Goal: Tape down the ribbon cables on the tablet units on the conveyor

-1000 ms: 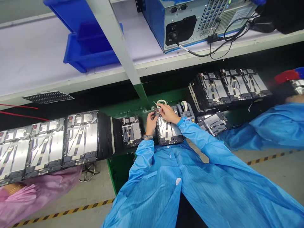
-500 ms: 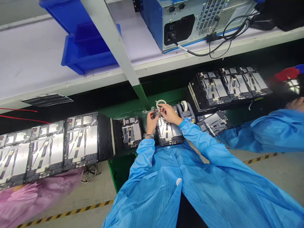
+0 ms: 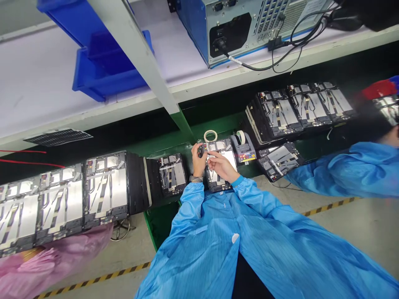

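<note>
An opened tablet [image 3: 229, 155] with a silvery inside lies on the bench right in front of me. My left hand [image 3: 198, 162] is at its upper left edge, thumb and fingers closed on the rim. Over the tablet's middle is my right hand [image 3: 222, 167], its thumb and forefinger pinched near the left thumb; whatever they hold is too small to make out. A roll of tape [image 3: 210, 136] lies just beyond the tablet. To its right stands a grey tape dispenser [image 3: 244, 148] with a pale roll on top.
Another opened tablet [image 3: 172, 174] lies to my left, beside stacks of similar tablets [image 3: 106, 187]. More stacks [image 3: 279, 112] stand at right, near a co-worker's blue sleeve [image 3: 349, 170]. A pink sleeve [image 3: 71, 253] is at lower left. A shelf overhead holds a computer case [image 3: 230, 37] and blue bins [image 3: 106, 79].
My right hand has drawn back from the tablet's top edge toward its middle, uncovering the top. My left hand stays at the edge. The view has shifted slightly.
</note>
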{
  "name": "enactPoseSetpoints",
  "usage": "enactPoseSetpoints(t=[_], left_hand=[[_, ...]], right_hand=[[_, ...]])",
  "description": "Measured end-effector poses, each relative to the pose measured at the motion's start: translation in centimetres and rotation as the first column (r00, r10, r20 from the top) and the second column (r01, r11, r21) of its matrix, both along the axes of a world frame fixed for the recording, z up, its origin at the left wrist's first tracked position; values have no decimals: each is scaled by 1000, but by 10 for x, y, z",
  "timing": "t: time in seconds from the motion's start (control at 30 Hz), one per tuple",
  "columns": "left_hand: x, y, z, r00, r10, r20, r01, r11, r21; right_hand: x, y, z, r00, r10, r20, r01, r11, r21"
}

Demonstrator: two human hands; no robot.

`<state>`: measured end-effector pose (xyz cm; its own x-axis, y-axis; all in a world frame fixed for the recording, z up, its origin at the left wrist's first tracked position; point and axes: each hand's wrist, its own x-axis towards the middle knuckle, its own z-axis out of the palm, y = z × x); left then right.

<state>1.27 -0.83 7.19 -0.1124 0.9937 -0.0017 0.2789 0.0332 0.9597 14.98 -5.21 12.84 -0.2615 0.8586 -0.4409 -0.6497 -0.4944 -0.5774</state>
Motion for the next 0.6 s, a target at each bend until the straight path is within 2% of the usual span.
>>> enactPoseSetpoints(t=[0.13, 0.4, 0.6], left_hand=[[0, 3, 4, 996, -48, -75, 47, 999, -15], [-5, 4, 8, 969, -118, -219, 132, 990, 54], [-5, 2, 10, 981, -106, -163, 119, 990, 74]], right_hand=[[-1, 0, -1, 1000, 3, -1, -3, 1000, 1], [-2, -3, -3, 1000, -21, 6, 21, 1000, 6], [-4, -5, -3, 998, -20, 51, 19, 999, 33]])
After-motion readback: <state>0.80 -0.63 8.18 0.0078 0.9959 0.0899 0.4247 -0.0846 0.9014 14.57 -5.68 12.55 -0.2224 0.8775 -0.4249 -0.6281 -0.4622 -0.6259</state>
